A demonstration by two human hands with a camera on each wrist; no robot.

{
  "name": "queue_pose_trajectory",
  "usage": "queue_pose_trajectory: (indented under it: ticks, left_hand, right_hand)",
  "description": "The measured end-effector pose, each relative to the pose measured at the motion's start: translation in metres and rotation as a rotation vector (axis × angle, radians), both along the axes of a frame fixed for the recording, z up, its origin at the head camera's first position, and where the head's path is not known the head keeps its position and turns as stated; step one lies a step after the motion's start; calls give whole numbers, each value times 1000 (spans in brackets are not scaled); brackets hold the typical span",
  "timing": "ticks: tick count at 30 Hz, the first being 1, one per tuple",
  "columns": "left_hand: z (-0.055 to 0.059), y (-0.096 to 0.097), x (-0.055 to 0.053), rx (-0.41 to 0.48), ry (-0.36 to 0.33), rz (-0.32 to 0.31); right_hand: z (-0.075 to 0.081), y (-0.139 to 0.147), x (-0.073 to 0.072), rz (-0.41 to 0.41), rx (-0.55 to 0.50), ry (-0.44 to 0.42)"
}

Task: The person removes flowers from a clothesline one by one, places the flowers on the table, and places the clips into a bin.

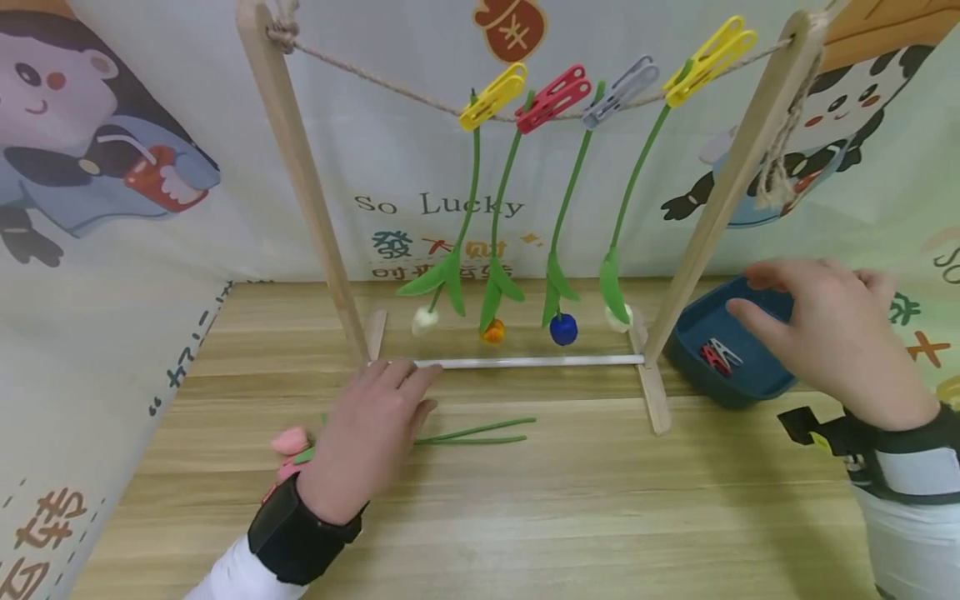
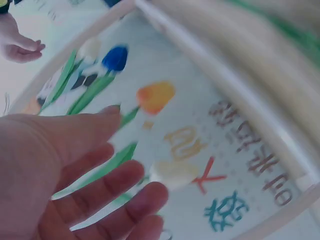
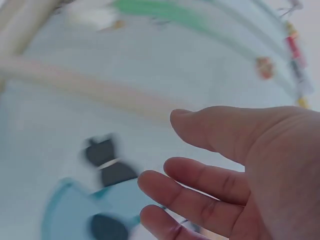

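Pink artificial flowers (image 1: 290, 441) with green stems (image 1: 480, 441) lie on the table (image 1: 600, 500), partly hidden behind the left hand (image 1: 367, 437), whose loosely bent fingers hold nothing. Four flowers (image 1: 563, 329), white, orange, blue and white, hang heads-down from clothespins (image 1: 552, 100). A blue bin (image 1: 708, 321) holds red and white clips (image 1: 720, 357) near the relaxed, empty right hand (image 1: 840, 333).

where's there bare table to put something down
Widest: the front of the table, between the loose stems, left wristband and right sleeve. Smaller: the strip between rod and loose stems. Crowded: left, the left hand over pink tulips; right, the tray, clips inside, under the right hand.
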State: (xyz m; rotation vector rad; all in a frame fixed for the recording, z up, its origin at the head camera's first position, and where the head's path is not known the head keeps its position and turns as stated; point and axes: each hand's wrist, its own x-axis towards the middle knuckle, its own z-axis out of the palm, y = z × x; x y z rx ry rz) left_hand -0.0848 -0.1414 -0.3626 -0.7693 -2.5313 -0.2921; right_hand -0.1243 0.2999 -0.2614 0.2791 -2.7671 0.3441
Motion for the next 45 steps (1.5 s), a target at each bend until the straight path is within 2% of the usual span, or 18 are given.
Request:
queue_pose_trajectory:
  ticks: [7, 12, 15, 19, 24, 29, 32, 35, 45]
  left_hand:
    - [34, -3, -19, 227, 132, -12]
    - [51, 5, -33, 359, 177, -8]
    - [58, 12, -40, 434, 194, -26]
    - [68, 21, -51, 527, 205, -57]
    - [80, 33, -65, 610, 194, -82]
    - [87, 47, -79, 658, 146, -102]
    - [87, 53, -84, 673, 115, -108]
    - [85, 57, -88, 683, 96, -111]
    - [86, 58, -91, 681, 111, -109]
  right_hand:
    - [51, -43, 12, 162, 42, 221]
    - [84, -70, 14, 347, 57, 386]
    - [102, -85, 12, 443, 76, 453]
    - [124, -109, 0, 499, 106, 493]
    - [147, -142, -19, 497, 138, 469]
    - [161, -171, -33, 427, 181, 344]
    - [163, -181, -38, 410, 197, 281]
    - [162, -186, -41, 411, 200, 259]
    - [161, -192, -44, 438, 200, 288]
